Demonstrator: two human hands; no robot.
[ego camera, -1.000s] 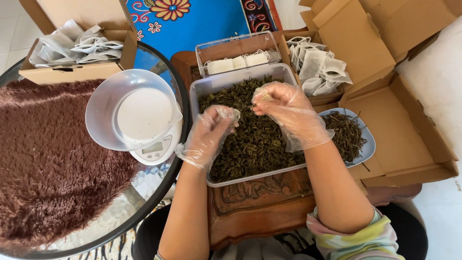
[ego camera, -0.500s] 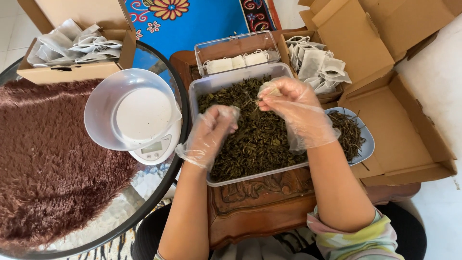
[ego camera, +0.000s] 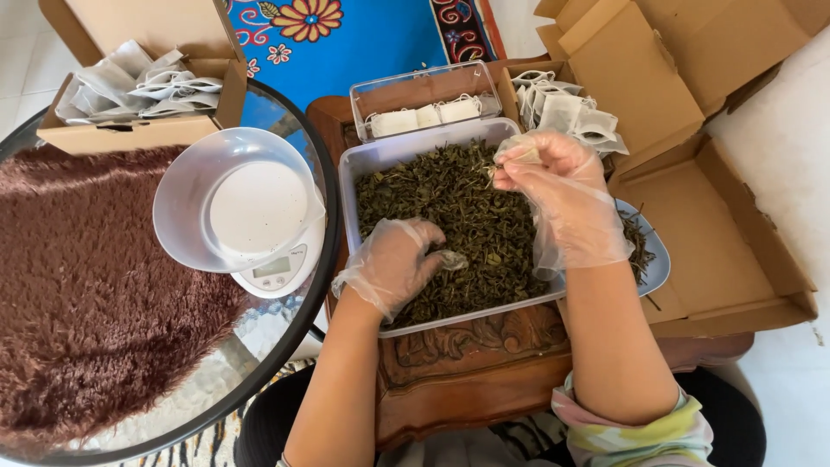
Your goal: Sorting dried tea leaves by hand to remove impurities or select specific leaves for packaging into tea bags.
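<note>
left hand (ego camera: pixel 396 259): gloved, resting on the dried tea leaves (ego camera: pixel 458 220), grip curling narrow as if gathering a pinch; what it is holding, cannot tell.
tea tray (ego camera: pixel 359 164): clear plastic, sitting on the carved wooden table (ego camera: pixel 467 363) right in front for easy reach.
right hand (ego camera: pixel 562 195): gloved, grip pinching a small item over the tray's far right corner, so spills are falling back in.
scale (ego camera: pixel 259 225): bowl on top, standing left, near.
filter bags (ego camera: pixel 566 117): lying in open cartons beyond.
</note>
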